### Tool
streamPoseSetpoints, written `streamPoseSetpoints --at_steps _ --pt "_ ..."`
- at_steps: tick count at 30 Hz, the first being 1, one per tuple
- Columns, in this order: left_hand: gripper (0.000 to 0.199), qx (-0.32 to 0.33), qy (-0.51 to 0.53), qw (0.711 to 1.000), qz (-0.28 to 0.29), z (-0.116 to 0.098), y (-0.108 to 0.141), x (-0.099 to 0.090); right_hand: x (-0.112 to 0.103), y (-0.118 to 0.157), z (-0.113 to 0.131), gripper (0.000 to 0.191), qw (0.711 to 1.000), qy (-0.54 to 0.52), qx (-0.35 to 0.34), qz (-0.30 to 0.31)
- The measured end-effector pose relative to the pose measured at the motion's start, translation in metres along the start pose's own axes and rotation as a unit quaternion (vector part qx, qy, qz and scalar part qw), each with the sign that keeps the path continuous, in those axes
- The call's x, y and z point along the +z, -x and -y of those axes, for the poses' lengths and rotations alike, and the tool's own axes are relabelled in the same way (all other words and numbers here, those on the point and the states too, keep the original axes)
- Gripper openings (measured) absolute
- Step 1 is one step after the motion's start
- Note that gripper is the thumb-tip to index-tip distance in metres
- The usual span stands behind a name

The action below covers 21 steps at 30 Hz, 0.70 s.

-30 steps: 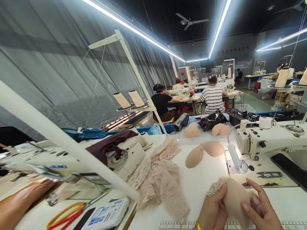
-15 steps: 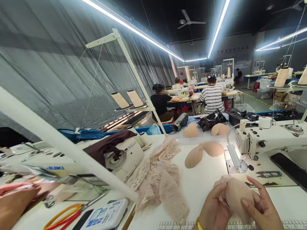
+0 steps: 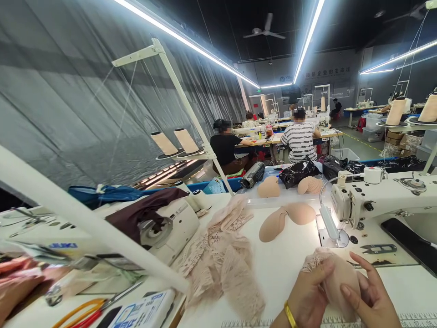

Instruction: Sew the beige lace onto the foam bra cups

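Between my two hands is a beige bra cup (image 3: 344, 275) with lace (image 3: 316, 258) gathered along its left side. My left hand (image 3: 311, 289), a yellow band at its wrist, pinches the cup's left edge with the thumb on top. On the other side my right hand (image 3: 373, 296) grips it, thumb pressed on the front and index finger lifted away. Beyond them on the white table lies a joined pair of beige cups (image 3: 285, 221). A heap of beige lace pieces (image 3: 225, 264) spreads to the left.
A sewing machine (image 3: 385, 196) with a lit lamp stands at right, thread snips (image 3: 378, 248) on its bed. At left are a slanting white post (image 3: 92, 218), orange-handled scissors (image 3: 82, 312) and another person's hand (image 3: 20, 291). A printed ruler (image 3: 239, 323) runs along the front.
My left thumb has slid farther over the cup, and the cup is turned slightly. The whole view has shifted a little, so things appear farther left.
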<state>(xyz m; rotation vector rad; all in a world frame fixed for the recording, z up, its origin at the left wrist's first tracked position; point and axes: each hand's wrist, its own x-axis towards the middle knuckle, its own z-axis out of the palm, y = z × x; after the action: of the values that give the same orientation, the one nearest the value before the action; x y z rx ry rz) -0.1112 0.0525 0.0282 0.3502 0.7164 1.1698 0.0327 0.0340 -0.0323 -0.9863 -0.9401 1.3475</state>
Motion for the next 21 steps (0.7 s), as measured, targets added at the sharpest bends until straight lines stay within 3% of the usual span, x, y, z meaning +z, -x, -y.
streamPoseSetpoints --at_steps 5,7,9,11,13,15,16,18,20,21 --pt "0.042 0.022 -0.052 0.998 0.018 -0.008 -0.001 0.000 -0.013 0.000 -0.009 0.096 0.999 0.016 -0.007 0.050" --pt "0.047 0.051 -0.142 0.984 0.091 -0.017 0.001 -0.004 -0.027 -0.004 -0.013 0.101 0.995 0.048 -0.019 0.088" --pt "0.046 0.075 -0.257 0.946 0.183 -0.027 0.002 -0.010 -0.044 -0.016 -0.012 0.090 0.979 0.141 -0.084 0.119" --pt "0.039 0.083 -0.329 0.910 0.239 -0.036 -0.002 -0.016 -0.057 -0.037 -0.002 0.065 0.922 0.272 -0.221 0.162" --pt "0.027 0.083 -0.346 0.899 0.256 -0.043 -0.014 -0.019 -0.063 -0.063 0.015 0.043 0.812 0.396 -0.359 0.234" --pt "0.017 0.090 -0.391 0.869 0.289 -0.049 -0.032 -0.018 -0.061 -0.088 0.033 0.031 0.704 0.515 -0.403 0.278" --pt "0.013 0.104 -0.442 0.832 0.318 -0.052 -0.043 -0.017 -0.058 -0.099 0.039 0.030 0.659 0.551 -0.423 0.289" --pt "0.013 0.146 -0.577 0.707 0.382 -0.057 -0.062 -0.015 -0.054 -0.115 0.046 0.031 0.610 0.587 -0.443 0.296" --pt "0.018 0.185 -0.681 0.577 0.410 -0.060 -0.075 -0.014 -0.055 -0.122 0.045 0.036 0.606 0.591 -0.443 0.294" --pt "0.020 0.195 -0.705 0.546 0.409 -0.061 -0.079 -0.015 -0.057 -0.123 0.043 0.039 0.614 0.591 -0.434 0.291"
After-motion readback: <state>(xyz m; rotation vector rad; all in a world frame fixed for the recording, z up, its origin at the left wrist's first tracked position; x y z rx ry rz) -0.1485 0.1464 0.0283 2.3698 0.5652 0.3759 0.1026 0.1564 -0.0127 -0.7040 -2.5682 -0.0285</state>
